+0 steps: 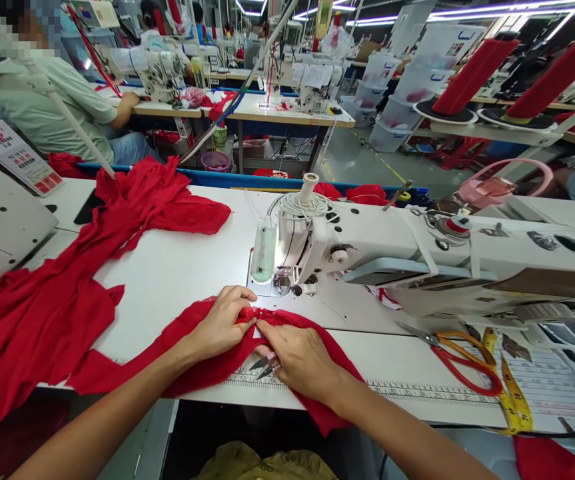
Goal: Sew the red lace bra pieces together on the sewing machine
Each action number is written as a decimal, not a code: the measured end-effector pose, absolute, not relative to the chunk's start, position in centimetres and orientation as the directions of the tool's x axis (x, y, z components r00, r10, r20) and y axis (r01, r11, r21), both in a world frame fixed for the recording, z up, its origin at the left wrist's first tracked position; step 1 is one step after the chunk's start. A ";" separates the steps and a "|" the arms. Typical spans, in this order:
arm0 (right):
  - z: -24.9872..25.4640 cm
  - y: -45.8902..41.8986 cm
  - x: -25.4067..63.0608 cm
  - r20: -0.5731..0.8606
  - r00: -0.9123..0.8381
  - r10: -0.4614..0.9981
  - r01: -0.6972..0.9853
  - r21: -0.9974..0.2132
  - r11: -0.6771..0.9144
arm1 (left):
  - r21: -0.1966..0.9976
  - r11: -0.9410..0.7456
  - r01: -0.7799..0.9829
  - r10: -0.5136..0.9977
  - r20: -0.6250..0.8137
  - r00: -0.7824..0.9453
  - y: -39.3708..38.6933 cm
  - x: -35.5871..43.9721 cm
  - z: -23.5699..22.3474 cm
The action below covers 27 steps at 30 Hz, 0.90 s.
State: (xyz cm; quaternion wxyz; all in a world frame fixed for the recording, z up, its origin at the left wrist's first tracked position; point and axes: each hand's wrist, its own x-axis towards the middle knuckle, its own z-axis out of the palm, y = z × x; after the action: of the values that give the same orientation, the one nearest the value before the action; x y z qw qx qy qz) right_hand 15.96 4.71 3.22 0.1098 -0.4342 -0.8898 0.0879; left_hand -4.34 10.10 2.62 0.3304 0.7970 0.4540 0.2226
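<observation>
Red fabric point(187, 333) lies along the front of the white sewing table, just below the needle area of the sewing machine point(367, 240). My left hand point(224, 320) is closed on its upper edge, thumb and fingers pinching the cloth. Beside it, my right hand point(300, 353) is closed too, its thumb and index finger at the same spot on the edge. Thread snips point(266, 366) are tucked under the right hand's curled fingers, their blades pointing left. A small white patch, perhaps a label, shows between my fingertips. The right hand's lower fingers are partly hidden.
Orange- and red-handled scissors point(460, 353), a yellow tape measure point(514, 393) and a written sheet point(550, 380) lie at right. More red cloth point(47, 300) is heaped at left. A printed ruler point(417, 392) runs along the front edge. A co-worker point(72, 100) sits beyond.
</observation>
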 end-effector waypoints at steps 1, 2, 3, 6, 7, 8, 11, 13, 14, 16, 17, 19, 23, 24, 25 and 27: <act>3.5 4.8 16.0 0.092 -0.601 0.794 0.753 -0.268 0.601 | 0.730 -0.369 0.575 0.871 0.055 0.489 10.1 -4.3 2.6; 3.7 4.8 16.0 0.058 -0.604 0.795 0.757 -0.271 0.594 | 0.731 -0.367 0.575 0.871 0.054 0.488 10.0 -4.3 2.7; 4.0 4.9 16.0 0.021 -0.607 0.794 0.764 -0.259 0.591 | 0.731 -0.364 0.577 0.873 0.053 0.484 10.0 -4.3 2.7; 4.6 4.9 15.9 -0.070 -0.620 0.781 0.779 -0.177 0.602 | 0.724 -0.357 0.590 0.879 0.046 0.475 9.8 -4.2 2.9; 4.6 4.9 15.9 -0.088 -0.623 0.777 0.779 -0.153 0.608 | 0.720 -0.358 0.594 0.880 0.047 0.473 9.8 -4.1 3.0; 4.7 4.9 15.8 -0.097 -0.627 0.773 0.778 -0.135 0.614 | 0.715 -0.362 0.599 0.880 0.049 0.473 9.7 -4.0 3.0; 4.6 4.8 15.6 -0.087 -0.631 0.771 0.775 -0.111 0.622 | 0.698 -0.370 0.613 0.879 0.049 0.475 9.4 -3.8 3.2; 4.3 4.7 15.5 -0.057 -0.633 0.772 0.773 -0.103 0.626 | 0.690 -0.372 0.621 0.879 0.046 0.475 9.3 -3.8 3.2; 4.2 4.7 15.4 -0.044 -0.633 0.773 0.773 -0.101 0.627 | 0.685 -0.376 0.623 0.878 0.050 0.475 9.2 -3.8 3.2; 4.0 4.8 15.4 -0.023 -0.627 0.779 0.777 -0.099 0.622 | 0.662 -0.395 0.638 0.878 0.067 0.474 9.1 -3.8 3.1; 4.0 4.8 15.4 -0.015 -0.621 0.783 0.780 -0.103 0.617 | 0.636 -0.411 0.653 0.877 0.079 0.474 9.1 -3.9 3.1; 4.1 4.6 15.7 0.008 -0.620 0.785 0.777 -0.130 0.615 | 0.548 -0.453 0.703 0.873 0.114 0.474 8.9 -4.0 3.2; 4.7 2.8 16.9 0.179 -0.606 0.775 0.730 -0.260 0.632 | 0.283 -0.505 0.816 0.846 0.349 0.403 7.9 -4.4 4.1; 4.7 2.1 17.1 0.248 -0.576 0.779 0.728 -0.278 0.626 | 0.239 -0.515 0.823 0.815 0.433 0.384 7.6 -4.4 4.4; 4.6 1.4 17.3 0.315 -0.543 0.778 0.731 -0.278 0.623 | 0.218 -0.554 0.803 0.770 0.500 0.396 7.3 -4.5 4.6; 4.1 0.3 17.6 0.401 -0.509 0.762 0.756 -0.216 0.618 | 0.223 -0.704 0.675 0.662 0.551 0.508 6.7 -4.5 4.5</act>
State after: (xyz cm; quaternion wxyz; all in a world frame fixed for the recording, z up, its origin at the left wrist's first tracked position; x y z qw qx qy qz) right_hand 17.60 0.30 4.08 0.2340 -0.4370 -0.8685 0.0066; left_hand -4.49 6.68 4.54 -0.0100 0.8684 0.3848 0.3127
